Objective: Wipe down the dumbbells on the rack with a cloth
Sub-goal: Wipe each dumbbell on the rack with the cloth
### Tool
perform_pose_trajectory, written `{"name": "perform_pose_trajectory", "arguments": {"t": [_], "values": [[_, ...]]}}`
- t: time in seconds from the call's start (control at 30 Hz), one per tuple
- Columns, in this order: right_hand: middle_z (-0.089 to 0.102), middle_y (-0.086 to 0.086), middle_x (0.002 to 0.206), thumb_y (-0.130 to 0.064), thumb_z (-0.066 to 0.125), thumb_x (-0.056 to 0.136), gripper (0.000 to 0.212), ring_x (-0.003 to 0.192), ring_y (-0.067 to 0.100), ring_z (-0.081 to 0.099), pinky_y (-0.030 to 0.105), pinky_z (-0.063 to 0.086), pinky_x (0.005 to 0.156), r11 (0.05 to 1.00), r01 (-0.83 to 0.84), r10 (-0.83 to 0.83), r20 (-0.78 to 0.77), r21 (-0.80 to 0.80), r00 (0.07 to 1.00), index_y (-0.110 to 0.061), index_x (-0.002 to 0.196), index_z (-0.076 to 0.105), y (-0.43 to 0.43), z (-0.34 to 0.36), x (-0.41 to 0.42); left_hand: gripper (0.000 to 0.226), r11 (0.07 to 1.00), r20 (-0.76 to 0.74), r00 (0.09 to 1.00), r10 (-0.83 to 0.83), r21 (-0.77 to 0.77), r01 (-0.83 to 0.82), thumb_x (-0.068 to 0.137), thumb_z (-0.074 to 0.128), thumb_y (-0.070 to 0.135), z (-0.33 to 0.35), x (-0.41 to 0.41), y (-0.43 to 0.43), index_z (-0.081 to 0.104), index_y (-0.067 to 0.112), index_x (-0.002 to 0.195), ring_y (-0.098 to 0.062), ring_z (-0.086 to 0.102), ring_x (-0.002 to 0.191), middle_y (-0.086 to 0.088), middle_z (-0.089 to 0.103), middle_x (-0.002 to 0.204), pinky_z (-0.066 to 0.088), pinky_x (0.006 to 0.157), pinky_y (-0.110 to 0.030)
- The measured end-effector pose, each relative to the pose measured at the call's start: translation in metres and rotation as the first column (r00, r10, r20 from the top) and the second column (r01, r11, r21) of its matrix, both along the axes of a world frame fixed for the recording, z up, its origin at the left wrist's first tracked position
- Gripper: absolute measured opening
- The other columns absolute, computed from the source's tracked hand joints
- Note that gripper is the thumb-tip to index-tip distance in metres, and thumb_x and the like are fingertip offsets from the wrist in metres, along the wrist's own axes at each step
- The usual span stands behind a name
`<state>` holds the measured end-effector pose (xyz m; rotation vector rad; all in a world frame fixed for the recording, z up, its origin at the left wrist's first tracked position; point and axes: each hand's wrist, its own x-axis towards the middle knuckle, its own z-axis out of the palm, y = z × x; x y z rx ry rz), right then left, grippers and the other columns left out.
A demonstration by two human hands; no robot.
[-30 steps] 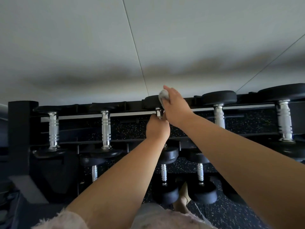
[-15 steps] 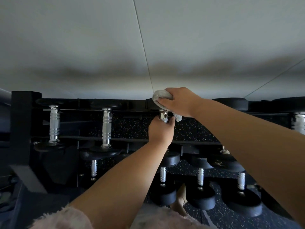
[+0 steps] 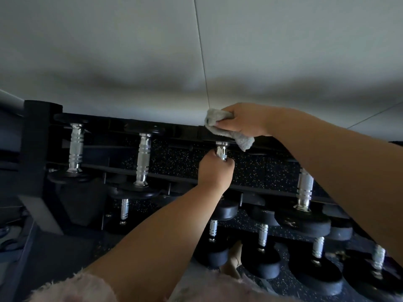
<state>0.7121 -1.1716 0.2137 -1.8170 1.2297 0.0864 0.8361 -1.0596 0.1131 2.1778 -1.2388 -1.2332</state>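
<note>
Head view: the left hand (image 3: 214, 172) clamps the handle of a dumbbell (image 3: 221, 151) on the rack (image 3: 41, 138), long axis running six to twelve o'clock. At twelve o'clock from it the right hand (image 3: 242, 123) bunches the cloth (image 3: 224, 131) over the far head — itself hidden; the near head is lost behind the left wrist.

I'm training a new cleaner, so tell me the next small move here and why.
Probably draw the cloth down onto the bare handle. The right grip holds the cloth bunched at the dumbbell's far end, while the left grip is wrapped round the handle's lower part, steadying it. The short chrome stretch between them is exposed and close under the cloth.
</note>
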Motion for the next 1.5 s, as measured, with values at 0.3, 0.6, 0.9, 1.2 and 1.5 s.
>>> {"name": "perform_pose_trajectory", "arguments": {"t": [0.3, 0.6, 0.9, 1.2, 1.5], "values": [[0.074, -0.002, 0.076, -0.016, 0.058, 0.096, 0.015, 0.034, 0.008, 0.05, 0.019, 0.036, 0.036, 0.97, -0.234, 0.241, -0.106, 0.07, 0.965, -0.003, 0.101, 0.064, -0.019, -0.015, 0.088, 0.013, 0.998, 0.11, 0.993, -0.052, -0.022, 0.055, 0.088, 0.061, 0.017, -0.005, 0.003, -0.002, 0.052, 0.013, 0.079, -0.015, 0.053, 0.055, 0.0, 0.057, 0.069, 0.035, 0.048, -0.028], [0.074, -0.001, 0.079, -0.04, 0.062, 0.101, 0.018, 0.074, 0.015, 0.069, 0.025, 0.045, 0.06, 0.992, 0.102, -0.095, -0.089, 0.076, 0.991, -0.028, 0.1, 0.075, -0.033, -0.029, -0.004, 0.016, 0.999, 0.062, 0.997, -0.04, -0.015, 0.041, 0.09, 0.059, 0.018, -0.001, 0.003, 0.0, 0.049, 0.018, 0.078, -0.016, 0.051, 0.054, 0.0, 0.057, 0.07, 0.035, 0.047, -0.026], [0.074, 0.016, 0.109, -0.048, 0.064, 0.096, 0.043, 0.098, 0.028, 0.067, 0.047, 0.052, 0.097, 0.911, 0.238, -0.265, 0.035, 0.336, 0.964, -0.01, 0.116, 0.068, -0.019, -0.038, 0.006, 0.015, 1.0, 0.046, 0.999, -0.009, -0.005, 0.009, 0.09, 0.06, 0.019, 0.002, 0.001, 0.0, 0.051, 0.019, 0.079, -0.018, 0.053, 0.053, 0.001, 0.058, 0.069, 0.037, 0.047, -0.025], [0.071, 0.01, 0.091, -0.037, 0.043, 0.106, 0.037, 0.075, 0.023, 0.063, 0.037, 0.051, 0.076, 0.995, 0.103, -0.103, -0.124, -0.005, 0.987, -0.008, 0.099, 0.065, -0.005, -0.023, -0.014, 0.017, 1.0, 0.044, 0.999, 0.003, -0.013, -0.002, 0.089, 0.061, 0.02, 0.0, 0.001, -0.001, 0.05, 0.018, 0.076, -0.018, 0.051, 0.052, 0.001, 0.057, 0.066, 0.038, 0.048, -0.027], [0.07, 0.013, 0.083, -0.046, 0.05, 0.105, 0.043, 0.064, 0.017, 0.056, 0.033, 0.049, 0.064, 0.943, 0.33, -0.326, 0.089, -0.041, 0.941, -0.009, 0.096, 0.07, 0.022, -0.022, -0.01, 0.021, 1.0, 0.051, 0.999, 0.008, -0.026, -0.007, 0.089, 0.061, 0.018, 0.001, 0.0, 0.0, 0.047, 0.019, 0.073, -0.019, 0.049, 0.052, 0.001, 0.055, 0.064, 0.036, 0.049, -0.027]]}}
